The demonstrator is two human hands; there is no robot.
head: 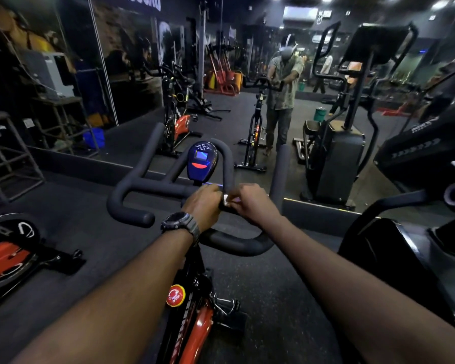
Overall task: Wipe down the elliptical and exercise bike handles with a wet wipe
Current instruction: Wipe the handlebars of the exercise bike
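Observation:
The exercise bike's black foam handlebar point(132, 195) spreads out in front of me, with a blue console point(201, 162) at its centre. My left hand point(204, 203), a watch on its wrist, grips the crossbar just below the console. My right hand point(250, 202) is right beside it, pinching a small white wet wipe point(226, 199) against the bar. Only a corner of the wipe shows between the two hands. The bike's red frame point(195, 327) and a red knob point(175, 295) sit below my arms.
A wall mirror ahead reflects me and the bike. An elliptical point(336, 153) stands front right, and a dark machine point(415, 232) crowds the right side. Another red bike point(8, 258) lies low at the left, with a metal stool point(8, 153) behind it. Black rubber flooring runs all round.

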